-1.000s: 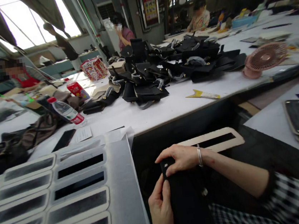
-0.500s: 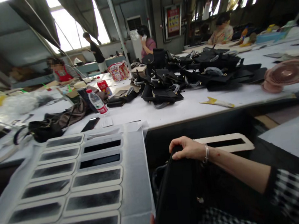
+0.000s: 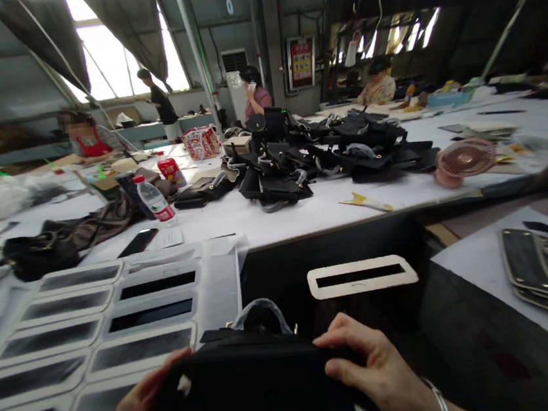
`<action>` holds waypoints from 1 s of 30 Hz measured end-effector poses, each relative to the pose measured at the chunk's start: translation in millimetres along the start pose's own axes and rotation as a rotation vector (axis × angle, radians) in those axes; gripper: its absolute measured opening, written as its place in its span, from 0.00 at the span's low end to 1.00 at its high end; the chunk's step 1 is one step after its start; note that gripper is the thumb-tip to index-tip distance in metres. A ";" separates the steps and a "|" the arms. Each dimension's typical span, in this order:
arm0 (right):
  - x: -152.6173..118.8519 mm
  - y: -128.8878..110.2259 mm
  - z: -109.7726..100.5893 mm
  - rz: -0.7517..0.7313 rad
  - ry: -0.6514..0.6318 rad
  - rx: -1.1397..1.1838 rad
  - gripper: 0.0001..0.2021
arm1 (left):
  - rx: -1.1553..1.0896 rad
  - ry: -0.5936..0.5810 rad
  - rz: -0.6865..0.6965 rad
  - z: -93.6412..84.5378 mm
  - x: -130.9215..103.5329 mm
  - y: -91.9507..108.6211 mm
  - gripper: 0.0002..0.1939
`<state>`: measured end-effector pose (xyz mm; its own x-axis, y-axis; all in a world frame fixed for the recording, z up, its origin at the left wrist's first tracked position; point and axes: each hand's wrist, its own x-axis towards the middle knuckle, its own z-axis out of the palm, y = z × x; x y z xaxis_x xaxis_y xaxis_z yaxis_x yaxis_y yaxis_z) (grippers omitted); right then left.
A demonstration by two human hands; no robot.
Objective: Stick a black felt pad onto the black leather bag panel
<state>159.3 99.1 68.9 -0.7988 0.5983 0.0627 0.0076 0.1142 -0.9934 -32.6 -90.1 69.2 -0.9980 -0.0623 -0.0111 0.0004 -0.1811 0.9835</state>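
Observation:
A black handbag (image 3: 260, 392) is held between my two hands at the bottom of the view, its flat dark side towards me. Small white spots show near its corners. Its handle (image 3: 261, 309), wrapped in clear plastic, rises at the far side. My left hand (image 3: 139, 409) is closed round the bag's left end, partly cut off by the frame. With thumb and fingers, my right hand (image 3: 371, 366) grips the upper right edge. Just beyond the bag lies a cream-rimmed panel (image 3: 361, 276) with a dark slot.
Rows of pale-rimmed dark panels (image 3: 141, 346) lie on a sheet at left. Black bags (image 3: 318, 154) are heaped on the white table, near a water bottle (image 3: 155, 202), a phone (image 3: 138, 243) and a pink fan (image 3: 464, 161). Dark panels (image 3: 532, 262) are stacked at right. Several people are farther back.
The handbag has turned from a steep slant to broadside, and its handle now shows. My right hand moved lower, and more of my left hand is in view. The view shifted right.

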 end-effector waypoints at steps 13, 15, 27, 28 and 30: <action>-76.9 40.2 -15.7 0.401 0.003 0.172 0.16 | -0.104 -0.227 -0.344 73.0 -6.7 -27.1 0.15; -80.9 38.4 -16.1 0.405 0.015 0.086 0.14 | -0.107 -0.260 -0.340 73.5 -4.4 -32.5 0.15; -83.3 30.3 -15.7 0.343 -0.071 -0.112 0.10 | -0.142 -0.340 -0.226 62.3 -4.2 -45.5 0.16; -83.4 29.8 -16.0 0.339 -0.079 -0.123 0.09 | -0.141 -0.343 -0.218 62.2 -3.8 -45.3 0.17; -83.8 28.7 -16.9 0.338 -0.092 -0.143 0.09 | -0.138 -0.349 -0.208 63.8 -2.4 -45.0 0.17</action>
<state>236.6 65.6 36.8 -0.7871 0.5486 -0.2819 0.3590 0.0358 -0.9327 -34.2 -19.1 36.5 -0.9392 0.3212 -0.1213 -0.2183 -0.2857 0.9331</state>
